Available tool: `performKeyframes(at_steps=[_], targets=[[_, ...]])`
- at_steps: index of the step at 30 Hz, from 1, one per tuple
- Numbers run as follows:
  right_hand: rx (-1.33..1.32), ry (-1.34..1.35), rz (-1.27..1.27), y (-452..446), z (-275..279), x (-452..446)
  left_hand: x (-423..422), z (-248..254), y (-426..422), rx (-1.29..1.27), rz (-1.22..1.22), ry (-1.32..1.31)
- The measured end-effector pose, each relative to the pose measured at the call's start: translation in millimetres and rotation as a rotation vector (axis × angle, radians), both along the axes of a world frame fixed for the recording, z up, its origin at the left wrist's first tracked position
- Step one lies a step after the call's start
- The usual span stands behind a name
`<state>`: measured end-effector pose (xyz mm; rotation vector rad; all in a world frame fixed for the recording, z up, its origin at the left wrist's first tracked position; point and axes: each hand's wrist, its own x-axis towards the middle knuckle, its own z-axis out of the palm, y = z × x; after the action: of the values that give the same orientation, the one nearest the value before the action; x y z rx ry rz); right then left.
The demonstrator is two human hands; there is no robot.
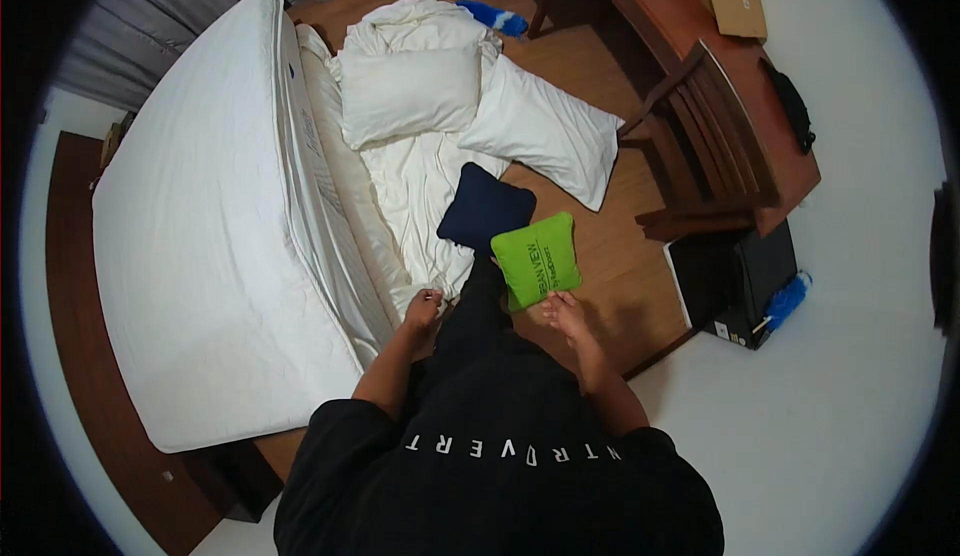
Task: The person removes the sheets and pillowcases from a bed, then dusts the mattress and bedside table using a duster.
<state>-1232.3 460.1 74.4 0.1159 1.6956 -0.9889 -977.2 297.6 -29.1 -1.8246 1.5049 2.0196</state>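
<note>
My left hand [424,308] hangs beside the mattress edge with its fingers curled in, and I make out nothing in it. Just below the lower edge of a lime-green cushion [537,256] with dark printed lettering is my right hand [566,316], its fingers loosely bent and partly apart. Whether it touches the cushion I cannot tell. A navy cushion [487,208] lies beyond the green one, partly on white crumpled bedding [425,181]. Two white pillows, one plump [410,94] and one slanting to the right [547,128], rest farther off on that bedding.
A bare white mattress [210,246] on its bed fills the left side. On the right stand a wooden chair [705,146], a long desk [790,176] and a black box-like unit [765,266] with a blue duster [789,301]. Another blue fluffy item [493,17] lies on the floor.
</note>
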Motion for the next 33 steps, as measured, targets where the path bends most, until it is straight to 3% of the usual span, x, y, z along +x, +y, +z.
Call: performKeyframes(at_steps=[2, 5, 7, 14, 17, 19, 20, 25, 28, 30, 33], targets=[[-0.001, 0.014, 0.011, -16.0, -2.9, -18.0, -9.3, -25.4, -20.4, -0.11, -0.122, 0.008], [0.029, 0.057, 0.078, -37.2, -10.7, -45.4, -26.4, -35.5, -50.5, -0.173, -0.016, 0.02], [0.061, 0.136, 0.211, -62.0, -4.0, -60.9, -38.8, -3.9, -73.8, -0.123, 0.056, 0.056], [-0.052, 0.275, 0.268, -137.7, -2.4, -91.2, -56.8, 33.1, -133.6, 0.041, 0.345, 0.084], [-0.043, 0.204, 0.355, -159.3, 1.2, -95.4, -47.4, 17.2, -130.7, -0.075, 0.556, 0.166], [0.032, -0.054, 0.127, -170.9, 14.3, -97.5, -41.7, 17.2, -125.4, -0.148, 0.626, 0.191], [0.028, -0.048, 0.125, -175.3, 14.9, -100.7, -42.1, 21.0, -126.2, -0.223, 0.705, 0.208], [0.01, -0.056, 0.134, -195.5, 13.2, -117.9, -45.7, 35.4, -132.6, -0.2, 0.611, 0.068], [0.016, -0.061, 0.15, -208.5, 0.9, -136.0, -57.3, 57.2, -146.4, -0.019, 0.608, 0.055], [0.051, -0.057, 0.198, -220.1, -1.3, -148.3, -65.4, 64.6, -153.7, 0.209, 0.725, 0.211], [0.127, -0.022, 0.291, -240.5, -12.7, -171.8, -76.3, 56.0, -152.7, 0.201, 0.711, 0.173]])
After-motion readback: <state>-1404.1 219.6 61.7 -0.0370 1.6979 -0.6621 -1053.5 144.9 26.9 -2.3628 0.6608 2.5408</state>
